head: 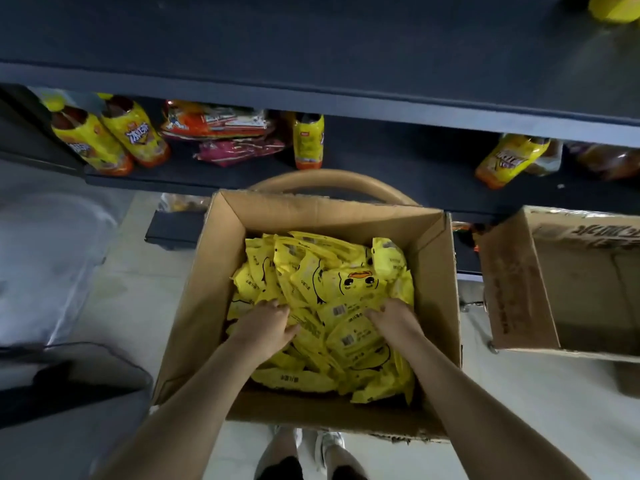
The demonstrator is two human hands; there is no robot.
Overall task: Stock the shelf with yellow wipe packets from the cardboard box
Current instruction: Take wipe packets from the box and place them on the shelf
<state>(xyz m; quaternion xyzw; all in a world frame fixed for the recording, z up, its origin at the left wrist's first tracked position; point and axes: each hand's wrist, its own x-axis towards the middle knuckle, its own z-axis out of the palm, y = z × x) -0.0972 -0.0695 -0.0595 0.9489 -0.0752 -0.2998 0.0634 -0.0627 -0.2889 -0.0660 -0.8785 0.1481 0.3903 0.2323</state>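
Both bare hands are down inside the open brown cardboard box [221, 271], sunk into the loose heap of yellow wipe packets [346, 285] that fills it. The left hand [266, 327] curls its fingers into the heap with its thumb pressed on a packet, gripping a few. The right hand [391, 317], near it with packets between, buries its fingertips in the pile; I cannot tell whether it has a hold. Just ahead of the right hand a packet shows a cartoon duck face with an orange bill. The packets between the hands carry barcodes and dark print too fine to read. Well ahead of both hands, the dark grey metal shelf [398, 157] carries yellow-labelled bottles [135, 133] with blurred Chinese lettering, and orange and pink snack bags [221, 133]. Right of the right hand stands a second brown cardboard carton [519, 289] with unreadable print.
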